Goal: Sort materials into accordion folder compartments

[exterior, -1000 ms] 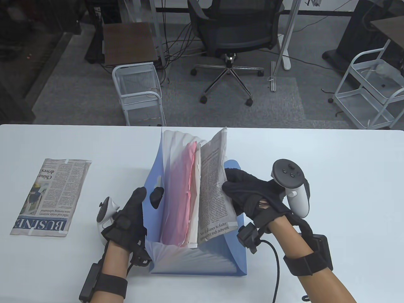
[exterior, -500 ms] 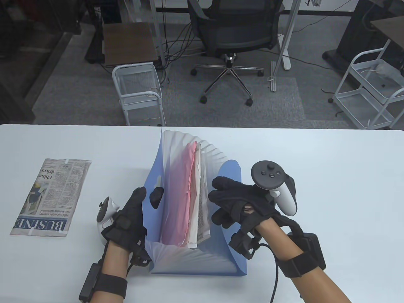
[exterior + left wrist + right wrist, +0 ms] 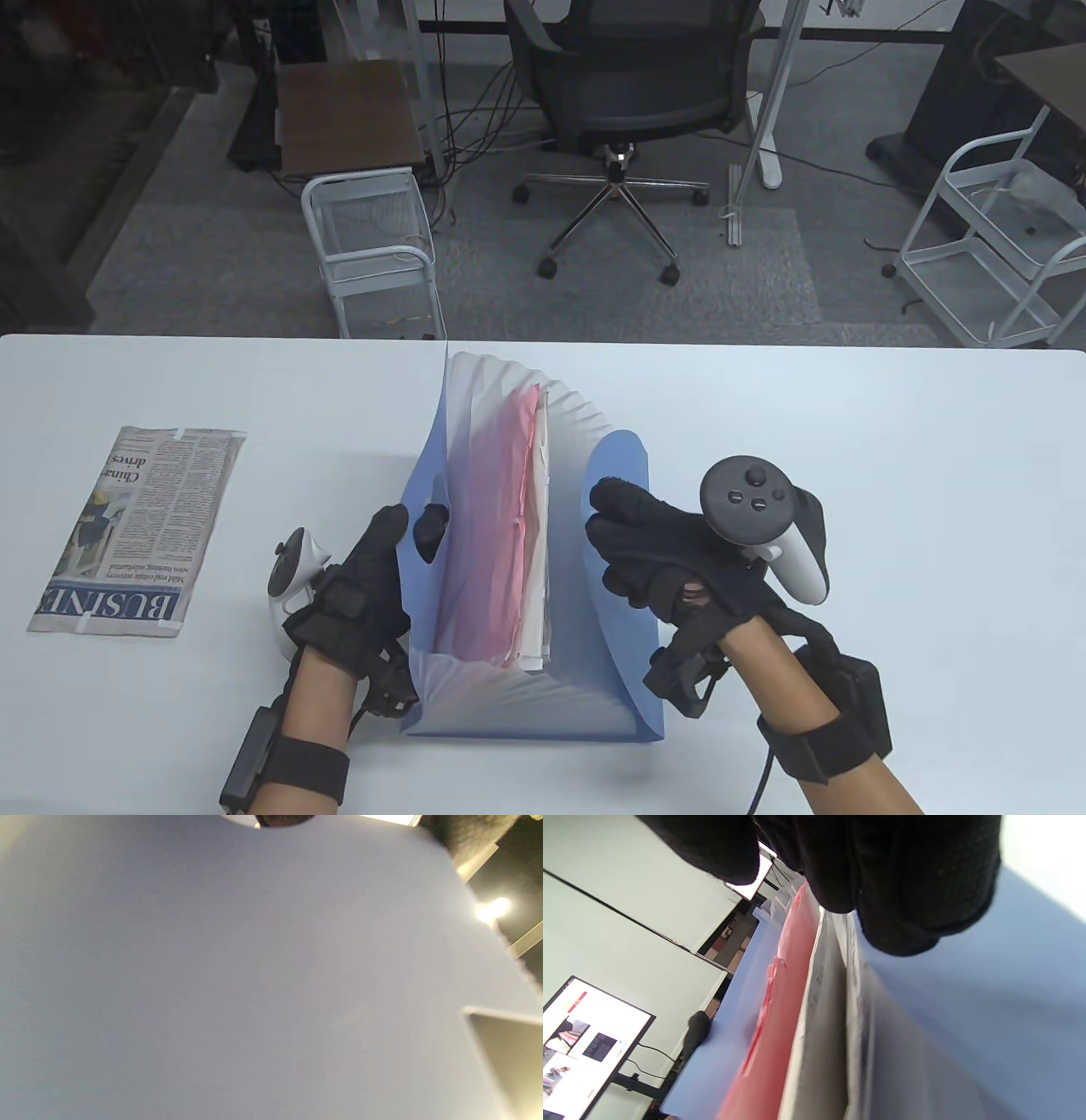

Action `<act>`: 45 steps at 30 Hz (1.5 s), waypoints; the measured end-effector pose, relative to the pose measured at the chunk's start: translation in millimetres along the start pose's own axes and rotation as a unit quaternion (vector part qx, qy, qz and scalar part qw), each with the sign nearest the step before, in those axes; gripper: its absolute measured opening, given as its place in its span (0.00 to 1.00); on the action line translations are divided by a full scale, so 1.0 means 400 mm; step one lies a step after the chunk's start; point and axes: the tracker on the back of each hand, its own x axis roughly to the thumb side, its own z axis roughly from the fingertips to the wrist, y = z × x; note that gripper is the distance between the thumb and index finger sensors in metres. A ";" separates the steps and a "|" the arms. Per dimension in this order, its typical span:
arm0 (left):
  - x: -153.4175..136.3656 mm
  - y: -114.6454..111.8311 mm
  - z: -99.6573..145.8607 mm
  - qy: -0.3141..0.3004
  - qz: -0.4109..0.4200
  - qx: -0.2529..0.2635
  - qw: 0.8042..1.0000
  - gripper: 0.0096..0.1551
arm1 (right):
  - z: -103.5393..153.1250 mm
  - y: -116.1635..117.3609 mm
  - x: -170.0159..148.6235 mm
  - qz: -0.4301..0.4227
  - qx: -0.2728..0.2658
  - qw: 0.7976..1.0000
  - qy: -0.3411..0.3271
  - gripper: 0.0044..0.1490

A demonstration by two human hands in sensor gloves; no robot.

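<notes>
A blue accordion folder (image 3: 624, 671) stands fanned open mid-table. Pink sheets (image 3: 492, 526) and a folded newspaper (image 3: 543, 552) sit upright in neighbouring compartments; the right wrist view shows them side by side, pink sheets (image 3: 780, 1018) left of the newspaper (image 3: 818, 1035). My left hand (image 3: 407, 531) pinches the folder's tall left flap, thumb inside and fingers outside. That flap (image 3: 212, 984) fills the left wrist view. My right hand (image 3: 624, 543) hovers by the low right flap (image 3: 967, 1005) with loosely curled fingers (image 3: 903, 878), holding nothing. A second folded newspaper (image 3: 136, 531) lies flat at the left.
The white table (image 3: 891, 509) carries only the folder and the loose newspaper. Beyond its far edge are an office chair (image 3: 628, 93), a small white cart (image 3: 373, 246) and another white cart (image 3: 993, 229) at the right.
My right hand pushed the newspaper down into a compartment beside the pink sheets, let go and drew back to the right. The left hand shifted the tall flap slightly right.
</notes>
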 end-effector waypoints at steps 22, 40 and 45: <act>-0.067 -0.154 -0.088 0.096 -0.190 -0.031 0.977 0.35 | 0.091 0.051 -0.203 0.234 -0.183 0.951 -0.085 0.45; -0.119 -0.229 -0.113 0.159 -0.357 0.031 0.920 0.35 | 0.084 0.050 -0.225 0.202 -0.175 0.961 -0.077 0.44; -0.061 -0.219 -0.100 0.122 -0.368 0.038 0.921 0.43 | 0.084 0.045 -0.239 0.204 -0.170 0.962 -0.062 0.44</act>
